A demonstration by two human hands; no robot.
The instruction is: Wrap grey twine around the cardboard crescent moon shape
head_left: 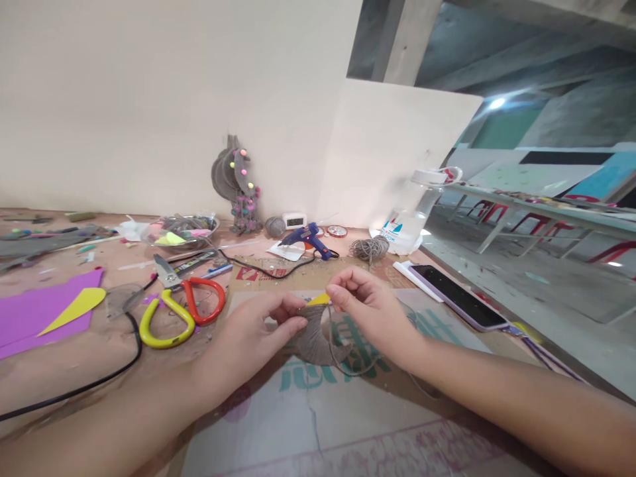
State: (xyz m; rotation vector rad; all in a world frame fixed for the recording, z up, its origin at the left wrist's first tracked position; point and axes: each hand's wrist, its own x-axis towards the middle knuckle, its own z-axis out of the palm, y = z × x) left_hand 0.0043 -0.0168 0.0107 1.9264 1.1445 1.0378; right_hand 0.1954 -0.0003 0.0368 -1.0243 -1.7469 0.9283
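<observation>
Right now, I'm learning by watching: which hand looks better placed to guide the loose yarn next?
Likely the right hand: it appears to pinch the loose yarn beside the yellow tip, while the left hand grips the wrapped piece.

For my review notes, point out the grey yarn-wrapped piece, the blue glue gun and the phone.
Grey yarn-wrapped piece (314, 339): head view, on its wound yarn surface.
Blue glue gun (305, 234): head view, on its body.
Phone (454, 296): head view, on the middle of its dark screen.
</observation>
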